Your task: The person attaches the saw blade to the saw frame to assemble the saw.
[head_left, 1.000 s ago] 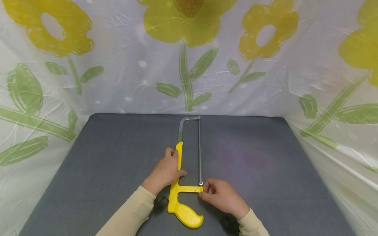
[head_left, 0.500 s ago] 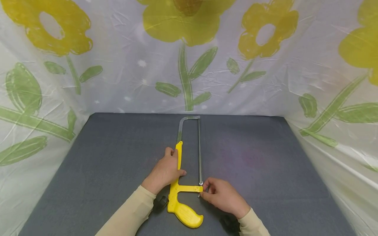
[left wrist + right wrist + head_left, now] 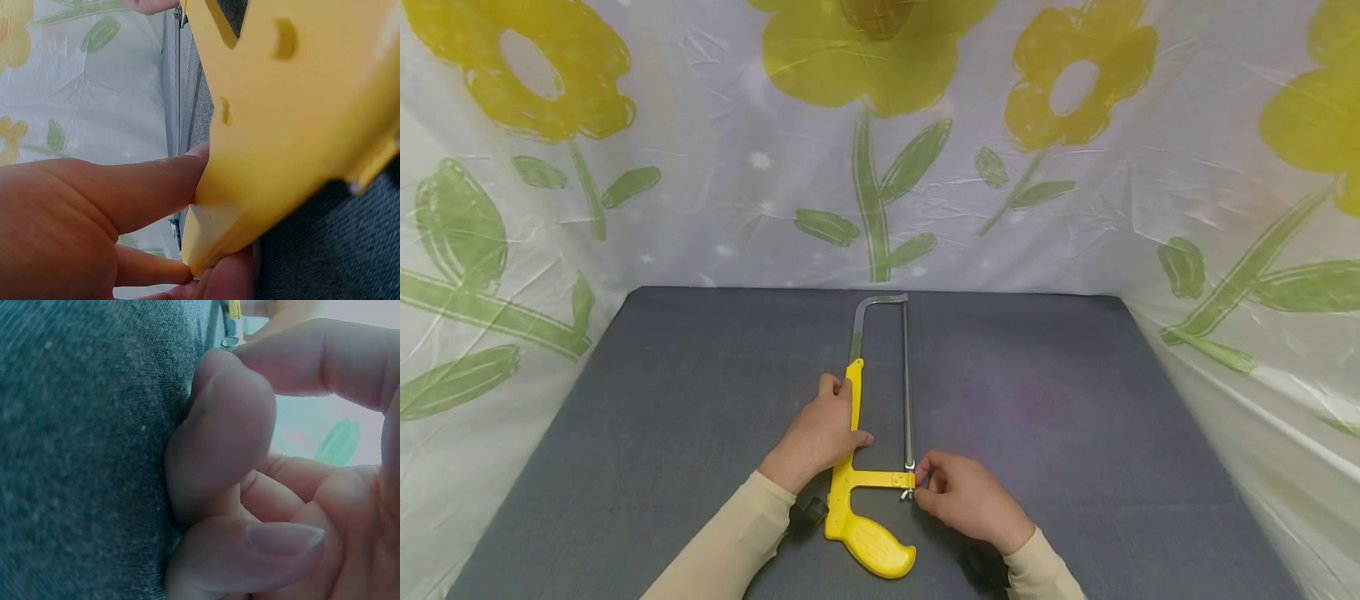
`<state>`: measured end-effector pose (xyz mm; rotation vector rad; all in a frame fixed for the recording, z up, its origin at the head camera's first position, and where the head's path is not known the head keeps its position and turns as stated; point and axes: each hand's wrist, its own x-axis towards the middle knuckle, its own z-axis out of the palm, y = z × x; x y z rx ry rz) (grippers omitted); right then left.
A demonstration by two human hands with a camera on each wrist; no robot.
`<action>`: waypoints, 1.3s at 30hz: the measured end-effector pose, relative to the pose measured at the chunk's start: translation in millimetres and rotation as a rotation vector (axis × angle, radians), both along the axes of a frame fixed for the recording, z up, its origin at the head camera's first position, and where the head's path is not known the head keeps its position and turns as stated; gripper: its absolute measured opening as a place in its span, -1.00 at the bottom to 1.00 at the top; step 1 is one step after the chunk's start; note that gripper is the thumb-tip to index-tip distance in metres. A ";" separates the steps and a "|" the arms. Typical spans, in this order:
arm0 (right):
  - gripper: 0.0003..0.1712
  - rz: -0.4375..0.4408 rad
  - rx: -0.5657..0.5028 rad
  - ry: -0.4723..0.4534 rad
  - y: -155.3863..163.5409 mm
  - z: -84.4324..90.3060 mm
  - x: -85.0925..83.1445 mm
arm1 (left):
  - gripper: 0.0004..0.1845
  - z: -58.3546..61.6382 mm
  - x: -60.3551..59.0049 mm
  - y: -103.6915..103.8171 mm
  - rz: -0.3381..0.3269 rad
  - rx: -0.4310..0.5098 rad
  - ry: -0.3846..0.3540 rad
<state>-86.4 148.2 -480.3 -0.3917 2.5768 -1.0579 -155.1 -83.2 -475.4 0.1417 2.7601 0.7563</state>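
From my remote seat I take the yellow plastic-handled hacksaw with its steel bow frame [image 3: 868,467] as my landmark; it lies flat on the dark grey fabric-covered table [image 3: 662,417], handle toward me, bow pointing at the flowered plastic sheet [image 3: 715,167] behind. On the saw's left side my left hand [image 3: 818,437] is clamped over the yellow spine, fingers and thumb wrapped round it; the left wrist view shows fingertips [image 3: 156,187] pressed against the yellow plastic. Right of that spine runs the thin steel blade [image 3: 907,392]. At the blade's near end, just right of the yellow crossbar, my right hand [image 3: 970,500] pinches a small silver screw or nut [image 3: 906,494] between thumb and forefinger; the right wrist view catches its metal rim [image 3: 230,342] at the fingertips.

I judge the risk is the tiny fastener slipping out of the pinch and rolling across the cloth. If the blade is under tension and comes free, it might spring toward my fingers.
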 end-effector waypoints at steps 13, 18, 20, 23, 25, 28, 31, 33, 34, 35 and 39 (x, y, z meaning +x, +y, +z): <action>-0.85 -0.021 0.013 -0.012 -1.8 -0.2 0.4 | 0.07 -1.0 0.0 -0.2 -0.003 -0.008 0.012; -0.86 -0.019 0.026 0.016 -2.6 0.6 1.6 | 0.07 -1.3 -0.3 -0.3 -0.002 -0.004 0.008; -0.87 -0.022 0.031 0.021 -3.4 1.1 2.4 | 0.08 -1.3 -0.5 -0.3 -0.001 -0.005 0.004; -0.79 -0.049 0.048 0.004 -5.6 1.1 3.5 | 0.08 -1.5 -1.1 -0.2 -0.001 -0.011 -0.003; -0.64 -0.072 0.065 -0.007 -7.7 0.1 4.1 | 0.08 -1.9 -1.5 -0.1 -0.001 -0.019 -0.004; -0.51 -0.099 0.088 -0.011 -10.7 -2.5 4.7 | 0.08 -2.4 -1.7 0.2 -0.002 -0.027 -0.005; -0.52 -0.110 0.100 0.001 -12.3 -4.7 5.1 | 0.07 -2.3 -1.2 0.5 -0.001 -0.027 -0.008; -0.55 -0.113 0.097 0.000 -12.8 -4.9 5.2 | 0.07 -1.8 -0.5 0.5 -0.001 -0.021 -0.009; -0.56 -0.113 0.098 0.001 -12.9 -4.8 5.1 | 0.07 -1.4 -0.1 0.5 0.000 -0.017 -0.011; -0.58 -0.112 0.099 0.002 -13.0 -4.7 5.0 | 0.07 -1.0 0.1 0.4 0.002 -0.013 -0.011; -0.62 -0.104 0.098 0.010 -12.9 -3.6 4.1 | 0.07 0.6 0.4 0.2 0.002 -0.006 -0.007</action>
